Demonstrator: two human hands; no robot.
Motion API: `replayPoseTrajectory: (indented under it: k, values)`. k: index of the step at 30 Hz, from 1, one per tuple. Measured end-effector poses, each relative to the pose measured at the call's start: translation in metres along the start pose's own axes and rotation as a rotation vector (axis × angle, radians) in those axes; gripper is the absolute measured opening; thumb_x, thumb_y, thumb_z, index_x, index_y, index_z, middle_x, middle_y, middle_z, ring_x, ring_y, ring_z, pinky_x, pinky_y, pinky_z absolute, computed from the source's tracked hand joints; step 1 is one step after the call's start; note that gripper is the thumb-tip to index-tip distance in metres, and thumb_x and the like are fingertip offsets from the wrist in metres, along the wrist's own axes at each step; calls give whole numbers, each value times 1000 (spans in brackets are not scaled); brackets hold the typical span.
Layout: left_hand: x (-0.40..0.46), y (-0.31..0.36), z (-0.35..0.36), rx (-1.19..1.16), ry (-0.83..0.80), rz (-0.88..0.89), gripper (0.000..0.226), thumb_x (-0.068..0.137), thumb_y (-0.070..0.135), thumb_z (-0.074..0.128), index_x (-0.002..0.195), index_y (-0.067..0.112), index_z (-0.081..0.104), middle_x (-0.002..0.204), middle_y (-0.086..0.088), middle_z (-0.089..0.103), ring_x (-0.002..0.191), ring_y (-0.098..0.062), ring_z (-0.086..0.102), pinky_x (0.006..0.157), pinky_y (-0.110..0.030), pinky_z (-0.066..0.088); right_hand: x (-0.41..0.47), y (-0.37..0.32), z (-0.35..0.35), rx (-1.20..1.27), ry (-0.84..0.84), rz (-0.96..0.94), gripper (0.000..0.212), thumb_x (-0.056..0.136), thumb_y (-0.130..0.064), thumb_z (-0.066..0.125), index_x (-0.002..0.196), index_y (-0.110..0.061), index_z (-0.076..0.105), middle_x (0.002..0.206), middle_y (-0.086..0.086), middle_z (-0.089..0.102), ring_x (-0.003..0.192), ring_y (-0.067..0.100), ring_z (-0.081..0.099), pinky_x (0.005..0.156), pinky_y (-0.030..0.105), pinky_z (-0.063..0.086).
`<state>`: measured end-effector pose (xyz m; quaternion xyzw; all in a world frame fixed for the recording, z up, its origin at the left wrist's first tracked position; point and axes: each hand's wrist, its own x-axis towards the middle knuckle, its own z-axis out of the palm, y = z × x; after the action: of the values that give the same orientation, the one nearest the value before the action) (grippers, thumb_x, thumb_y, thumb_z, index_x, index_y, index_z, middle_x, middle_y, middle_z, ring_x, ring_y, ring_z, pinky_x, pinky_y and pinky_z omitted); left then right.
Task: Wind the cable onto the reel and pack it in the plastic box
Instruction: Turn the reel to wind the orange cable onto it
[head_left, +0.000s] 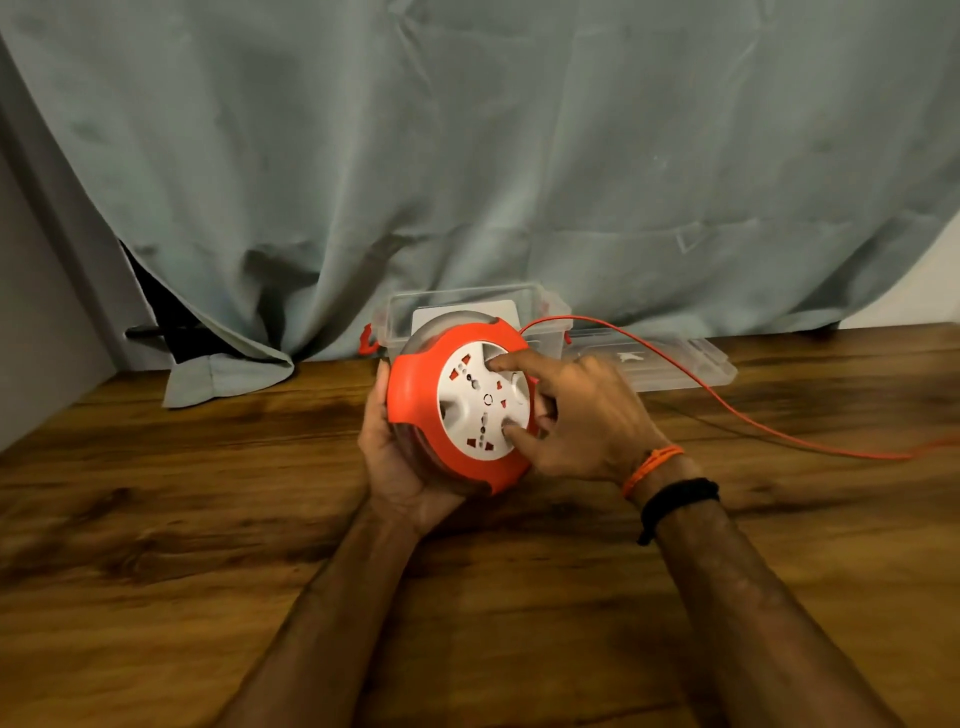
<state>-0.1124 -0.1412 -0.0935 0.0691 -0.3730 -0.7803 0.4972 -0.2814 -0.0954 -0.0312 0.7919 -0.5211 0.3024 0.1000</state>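
An orange cable reel (415, 395) with a white socket face (480, 397) is held tilted above the wooden table. My left hand (400, 462) cups it from the left and below. My right hand (576, 415) rests on the socket face, with the forefinger in one recess and the thumb in another. An orange cable (727, 405) leaves the reel's top right and trails across the table to the right edge of view. A clear plastic box (457, 304) with orange latches stands open just behind the reel. Its clear lid (675, 364) lies flat to the right.
The wooden table (208, 519) spreads in front and to both sides. A grey-green curtain (467, 156) hangs behind the box, its hem resting on the table at the left. A dark gap shows behind the curtain at the far left.
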Motion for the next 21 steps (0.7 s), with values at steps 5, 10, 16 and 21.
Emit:
replayPoseTrajectory:
  k: [5, 10, 16, 21]
  values:
    - [-2, 0, 2, -12, -23, -21, 81, 81, 76, 44, 138, 20, 59, 140, -18, 59, 125, -40, 58, 101, -63, 45, 0, 2, 5, -84, -21, 2, 64, 73, -46, 64, 134, -34, 45, 83, 3, 67, 84, 28, 63, 83, 41, 50]
    - [-1, 0, 4, -10, 28, -28, 83, 79, 77, 45, 141, 23, 56, 140, -17, 59, 129, -41, 55, 103, -65, 42, -1, 1, 7, -138, 50, 9, 66, 68, -49, 67, 130, -38, 49, 78, 1, 68, 82, 29, 63, 79, 41, 50]
    - [-4, 0, 8, 32, 16, 31, 77, 78, 73, 48, 133, 20, 64, 136, -17, 63, 124, -39, 60, 97, -57, 50, -3, -5, 14, -166, 223, 152, 63, 44, -56, 77, 102, -32, 71, 74, 1, 71, 76, 29, 65, 73, 34, 44]
    - [-1, -2, 7, 29, 12, 73, 74, 82, 71, 48, 131, 18, 66, 132, -17, 65, 123, -38, 60, 97, -55, 51, -3, -10, 24, 22, 170, 329, 59, 45, -64, 74, 91, -30, 64, 83, -7, 64, 89, 21, 60, 77, 29, 38]
